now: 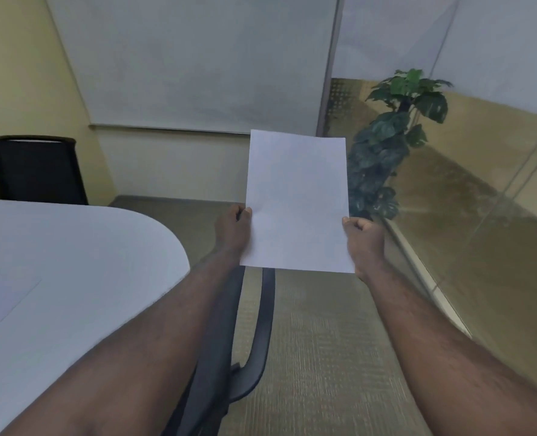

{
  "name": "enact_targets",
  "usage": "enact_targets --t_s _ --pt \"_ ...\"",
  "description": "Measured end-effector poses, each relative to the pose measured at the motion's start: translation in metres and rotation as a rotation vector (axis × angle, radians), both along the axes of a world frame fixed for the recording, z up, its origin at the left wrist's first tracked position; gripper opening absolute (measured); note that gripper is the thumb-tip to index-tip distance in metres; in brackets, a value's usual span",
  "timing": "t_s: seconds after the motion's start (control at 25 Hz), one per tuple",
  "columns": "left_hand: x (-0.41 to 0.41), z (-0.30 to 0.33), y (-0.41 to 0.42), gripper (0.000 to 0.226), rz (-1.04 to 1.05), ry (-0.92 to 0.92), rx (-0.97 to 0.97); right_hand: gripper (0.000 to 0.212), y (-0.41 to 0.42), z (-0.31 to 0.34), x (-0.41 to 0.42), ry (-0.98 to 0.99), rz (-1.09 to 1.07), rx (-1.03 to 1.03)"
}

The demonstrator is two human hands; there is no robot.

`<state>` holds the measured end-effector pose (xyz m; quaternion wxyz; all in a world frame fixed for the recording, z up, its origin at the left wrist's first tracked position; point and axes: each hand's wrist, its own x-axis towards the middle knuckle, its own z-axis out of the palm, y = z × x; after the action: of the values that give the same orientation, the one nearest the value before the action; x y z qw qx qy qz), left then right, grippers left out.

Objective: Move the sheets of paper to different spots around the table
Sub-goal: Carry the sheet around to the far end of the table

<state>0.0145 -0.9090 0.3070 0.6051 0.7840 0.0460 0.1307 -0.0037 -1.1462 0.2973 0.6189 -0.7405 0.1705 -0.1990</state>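
A blank white sheet of paper point(297, 199) is held upright in the air, out past the rounded end of the white table point(103, 262). My left hand point(232, 231) pinches its left edge and my right hand point(366, 240) pinches its right edge, both near the bottom. Another sheet point(3, 297) lies flat on the table at the far left, faint against the white top and partly cut off by the frame edge.
A dark office chair point(245, 335) stands below my arms, beside the table's end. Another black chair point(37, 169) sits at the table's far side. A potted plant point(386, 146) stands by the glass partition on the right. Carpeted floor stretches ahead.
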Motion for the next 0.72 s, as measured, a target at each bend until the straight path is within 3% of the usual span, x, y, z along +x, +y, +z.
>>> enact_targets --t_s 0.32,0.72 --pt "0.061 -0.026 0.003 0.027 0.171 0.045 -0.004 0.018 0.001 -0.023 0.109 0.036 0.176 -0.046" --pt "0.126 -0.066 0.072 0.023 0.426 0.134 0.004 0.023 0.084 -0.058 0.235 0.111 0.439 -0.058"
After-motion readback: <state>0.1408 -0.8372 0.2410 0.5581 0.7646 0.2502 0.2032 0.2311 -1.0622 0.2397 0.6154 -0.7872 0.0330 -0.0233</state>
